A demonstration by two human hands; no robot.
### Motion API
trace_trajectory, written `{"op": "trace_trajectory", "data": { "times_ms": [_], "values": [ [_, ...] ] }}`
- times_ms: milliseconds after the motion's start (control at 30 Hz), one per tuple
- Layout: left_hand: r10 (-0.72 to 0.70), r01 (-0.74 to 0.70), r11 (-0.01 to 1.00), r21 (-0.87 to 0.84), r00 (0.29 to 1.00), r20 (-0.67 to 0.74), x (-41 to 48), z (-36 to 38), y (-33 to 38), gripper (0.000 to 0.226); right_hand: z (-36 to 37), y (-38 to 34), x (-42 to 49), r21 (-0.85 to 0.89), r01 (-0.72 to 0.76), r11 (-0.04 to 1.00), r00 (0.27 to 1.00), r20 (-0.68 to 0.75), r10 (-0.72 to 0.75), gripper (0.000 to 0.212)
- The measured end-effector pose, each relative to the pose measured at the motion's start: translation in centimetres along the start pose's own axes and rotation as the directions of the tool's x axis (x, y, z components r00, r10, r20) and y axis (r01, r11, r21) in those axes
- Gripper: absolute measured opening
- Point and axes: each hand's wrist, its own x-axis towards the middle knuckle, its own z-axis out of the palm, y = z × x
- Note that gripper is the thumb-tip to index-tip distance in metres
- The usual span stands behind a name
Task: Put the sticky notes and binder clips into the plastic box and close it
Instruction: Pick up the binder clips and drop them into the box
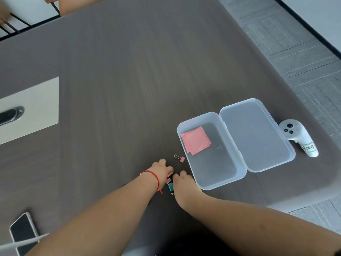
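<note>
A clear plastic box (186,124) lies open on the table, its lid (256,135) folded flat to the right. Pink sticky notes (196,140) rest in the box's far left corner. One pink binder clip (181,159) sits on the table just left of the box. My left hand (162,170) and my right hand (184,183) are close together, left of the box's near corner, fingers curled down onto the table. Between them lie a pink binder clip (168,180) and a teal binder clip (170,187). Their fingertips are hidden, so any grip is unclear.
A white hand controller (297,135) with a label lies right of the lid, near the table's right edge. A phone (23,231) lies at the near left. A pale panel with a dark handle (27,111) is set into the table at far left.
</note>
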Motion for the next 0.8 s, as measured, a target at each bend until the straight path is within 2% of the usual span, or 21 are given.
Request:
{"op": "trace_trajectory", "data": {
  "times_ms": [300,433,633,733,800],
  "values": [
    [0.017,-0.016,0.999,0.050,0.999,-0.030,-0.6,0.5,-0.9,0.051,0.3,-0.4,0.5,0.087,-0.071,0.994,0.997,0.013,0.070,0.047],
    [0.021,-0.019,0.997,0.068,0.999,-0.028,-0.6,0.4,-1.2,0.054,0.5,-0.4,0.4,0.067,-0.072,0.995,0.997,0.002,0.072,0.044],
    [-0.043,0.035,0.997,-0.072,0.993,-0.107,-0.8,0.1,-2.2,0.044,-0.1,-0.5,0.1,0.004,-0.026,1.000,0.997,0.070,0.026,0.043],
    [-0.051,0.028,0.988,-0.149,0.988,-0.147,-1.2,-0.7,-2.6,0.030,-1.0,-0.4,-0.2,0.072,-0.017,0.997,0.997,0.082,0.011,0.042],
    [-0.064,0.029,0.981,-0.193,0.983,-0.175,-1.5,-1.2,-3.1,0.030,-1.9,-0.8,-1.0,0.157,-0.005,0.988,0.998,0.069,-0.006,0.040]
  ]
}}
